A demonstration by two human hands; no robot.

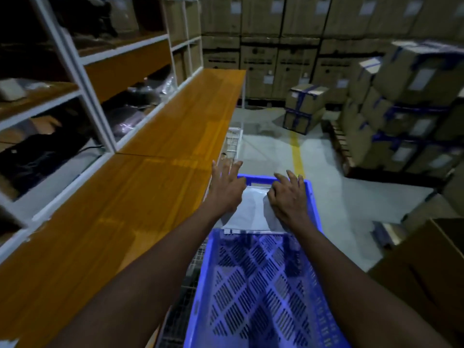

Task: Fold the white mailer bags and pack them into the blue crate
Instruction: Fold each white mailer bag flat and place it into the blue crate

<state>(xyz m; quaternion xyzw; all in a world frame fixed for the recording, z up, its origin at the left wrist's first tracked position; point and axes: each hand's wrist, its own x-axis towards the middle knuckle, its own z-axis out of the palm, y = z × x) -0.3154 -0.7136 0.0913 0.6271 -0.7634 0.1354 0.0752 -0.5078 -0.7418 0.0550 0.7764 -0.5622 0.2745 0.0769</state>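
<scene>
A blue perforated crate (261, 292) stands below me, right of the wooden counter. Folded white mailer bags (251, 212) lie flat at its far end. My left hand (227, 187) hovers over the bags' left edge, fingers spread, palm down, holding nothing. My right hand (288, 197) rests on the bags' right side, fingers curled down onto the top bag and reaching the crate's far rim. Whether it grips the bag or only presses on it is unclear.
A long orange wooden counter (140, 192) runs along the left, backed by white shelving (82, 79) with dark items. A white wire basket (233, 144) sits beyond the crate. Cardboard boxes (414, 116) are stacked on a pallet at right, another box (426, 272) close by.
</scene>
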